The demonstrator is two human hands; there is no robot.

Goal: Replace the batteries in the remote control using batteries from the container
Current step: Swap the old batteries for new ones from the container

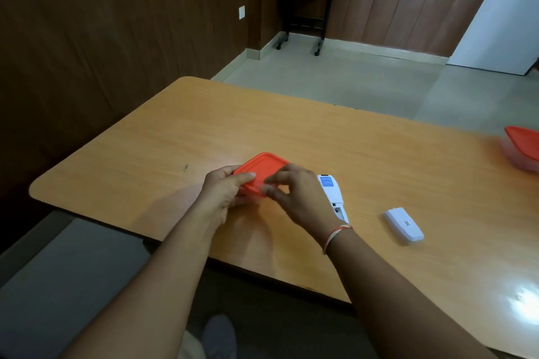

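Note:
A small container with an orange lid [262, 167] stands on the wooden table [175, 137] near its front edge. My left hand [224, 192] grips the container's left side, thumb on the lid. My right hand [294, 195] pinches the lid's near right corner with its fingertips. Just right of it lies the white remote control [332, 192], face down, with a blue label and its battery bay uncovered. The white battery cover [404, 224] lies apart, further right. No batteries are visible.
A second orange-lidded container [523, 148] sits at the table's far right edge. Beyond the table are a tiled floor, a dark side table [306, 3] with a white pot, and wood-panelled walls. My shoe [218, 335] shows below the table edge.

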